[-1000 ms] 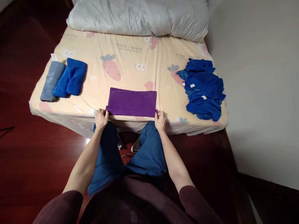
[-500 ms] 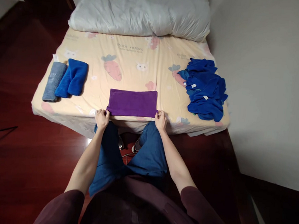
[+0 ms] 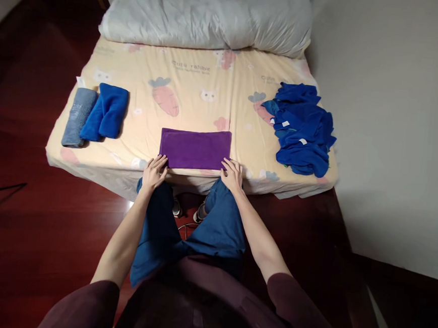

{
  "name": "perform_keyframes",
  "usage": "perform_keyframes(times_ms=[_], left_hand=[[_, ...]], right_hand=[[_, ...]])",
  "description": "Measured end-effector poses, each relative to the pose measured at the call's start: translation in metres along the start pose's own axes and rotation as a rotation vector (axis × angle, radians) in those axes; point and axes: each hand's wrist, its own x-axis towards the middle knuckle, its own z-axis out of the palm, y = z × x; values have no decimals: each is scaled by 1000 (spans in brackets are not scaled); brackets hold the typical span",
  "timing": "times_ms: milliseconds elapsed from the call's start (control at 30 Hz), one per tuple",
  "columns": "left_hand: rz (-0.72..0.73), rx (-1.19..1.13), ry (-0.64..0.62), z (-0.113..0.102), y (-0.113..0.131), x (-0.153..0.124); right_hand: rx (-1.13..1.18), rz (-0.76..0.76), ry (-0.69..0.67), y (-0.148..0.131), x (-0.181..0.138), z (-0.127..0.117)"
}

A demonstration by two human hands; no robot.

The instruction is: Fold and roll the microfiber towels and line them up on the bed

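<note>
From where I stand, the bed sheet (image 3: 142, 127) reads "Cute rabbit" near its middle, with a smaller line under it too blurred to make out. Further right, close to the blue pile (image 3: 305, 133), the sheet shows "Cute" again. The grey towel (image 3: 79, 117) carries lettering I can't read, and on the white labels (image 3: 303, 141) in the blue pile I can read nothing.

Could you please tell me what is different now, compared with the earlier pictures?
The left hand and the right hand have let go of their pinch at the near corners of the purple cloth. Both shifted slightly inward, fingers now spread over those corners. The grey towel, folded blue cloth and blue heap stayed put.
</note>
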Motion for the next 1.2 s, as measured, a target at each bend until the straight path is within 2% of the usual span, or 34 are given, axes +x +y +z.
perform_keyframes(times_ms=[167,467,800,1200], left_hand=[[-43,57,-67,7,-5,3],[-124,-34,-6,11,-5,10],[-157,-104,50,3,-5,9],[-211,-153,57,5,-22,15]], right_hand=[[3,66,-62,1,5,2],[57,121,-28,7,9,12],[54,101,5,6,4,4],[120,139,43,11,8,4]])
